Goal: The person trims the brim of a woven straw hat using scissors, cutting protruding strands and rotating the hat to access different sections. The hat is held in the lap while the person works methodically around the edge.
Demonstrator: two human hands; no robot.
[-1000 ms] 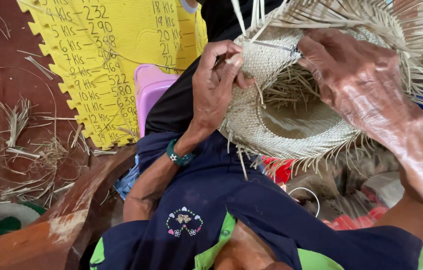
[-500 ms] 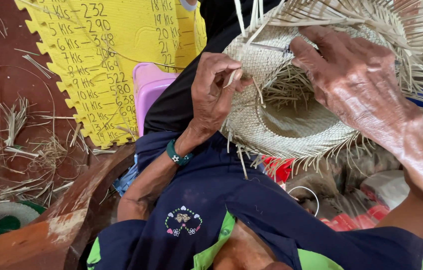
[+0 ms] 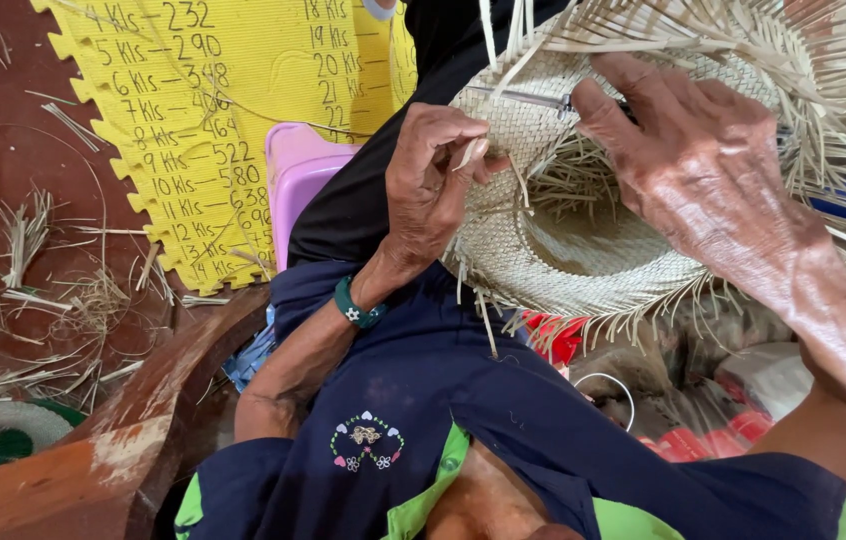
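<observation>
My left hand [image 3: 433, 185] pinches a pale straw strand [image 3: 467, 153]; my right hand [image 3: 688, 165] clamps the half-woven, round tan straw hat [image 3: 583, 255] at upper right of frame. Crown looks woven; loose brim ends remain, I judge.

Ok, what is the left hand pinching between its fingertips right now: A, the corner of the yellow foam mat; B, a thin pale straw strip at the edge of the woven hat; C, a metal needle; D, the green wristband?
B: the left hand pinches a thin pale straw strip at the edge of the woven hat, while the green wristband sits on its wrist and the yellow foam mat lies apart on the floor.
</observation>
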